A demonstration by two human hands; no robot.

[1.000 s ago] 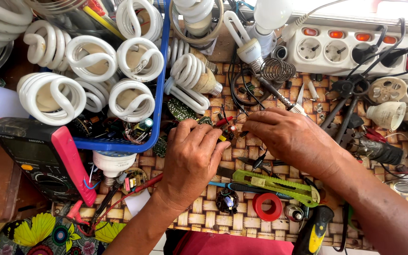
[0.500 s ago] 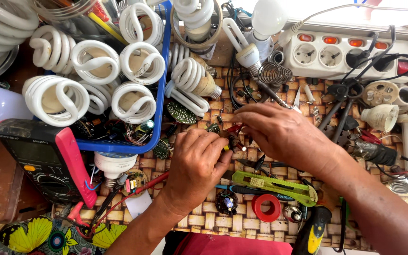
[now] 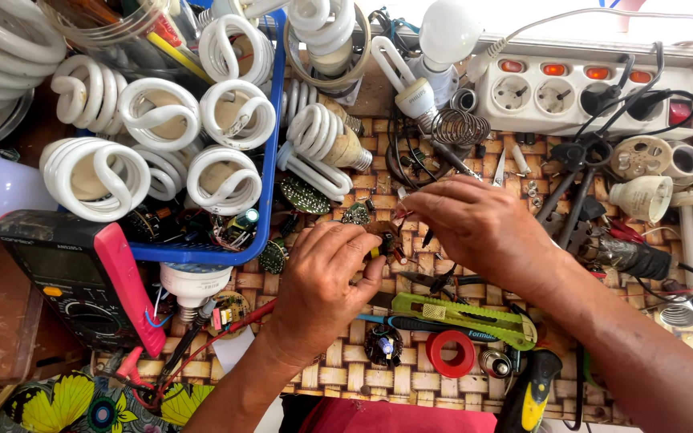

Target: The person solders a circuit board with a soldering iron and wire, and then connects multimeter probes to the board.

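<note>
**Clearly a fiddly, light part — pinch grip only**

Both hands meet at the middle of the woven mat (image 3: 346,377), over a small dark electronic part (image 3: 384,237) w/ thin wire leads — prob. a little circuit board from a lamp, but it's mostly hidden, can't tell for sure. The left hand (image 3: 326,277) is curled narrow around it, thumb and fingers closed on its left and lower edge. The right hand (image 3: 475,228) comes in from the right, fingertips pinched tight on something thin at the part's top — a lead or wire, too small to make out.

Judging by size, the part is v. light and stiff, yet fragile: leads would bend or snap under a careless pull. Best held by the rim of the board, not by the components or wires.

Around it: blue basket (image 3: 269,172) of spiral lamps just left, a multimeter (image 3: 82,277) further left, a green utility knife (image 3: 463,314) and red tape roll (image 3: 452,354) below the hands, a power strip (image 3: 571,92) up right.
</note>
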